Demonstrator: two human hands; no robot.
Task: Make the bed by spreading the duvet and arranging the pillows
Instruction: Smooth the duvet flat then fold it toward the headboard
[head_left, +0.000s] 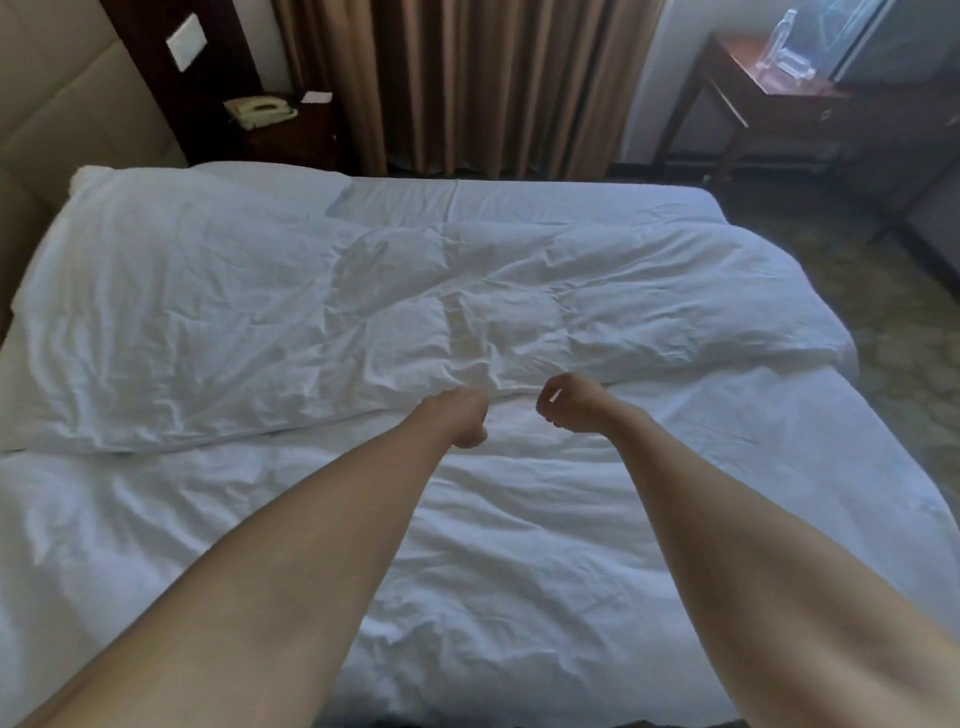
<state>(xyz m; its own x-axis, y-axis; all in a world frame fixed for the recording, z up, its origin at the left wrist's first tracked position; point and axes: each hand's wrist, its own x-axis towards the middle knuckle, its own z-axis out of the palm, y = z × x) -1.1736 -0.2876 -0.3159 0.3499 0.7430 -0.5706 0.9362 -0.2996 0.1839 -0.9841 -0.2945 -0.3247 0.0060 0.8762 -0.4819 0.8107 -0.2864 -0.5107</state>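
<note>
The person's left hand (462, 415) and right hand (569, 402) are both reaching over the bed (519, 545), each grip curling onto the near edge of the rumpled duvet (363, 312) lying across its far half.

Left hand (464, 415) fingers hidden at duvet (363, 312) edge, grip unclear. Duvet cut off by left frame edge. Items on desk (769, 78), right of duvet, blurred, cropped at the top.
</note>
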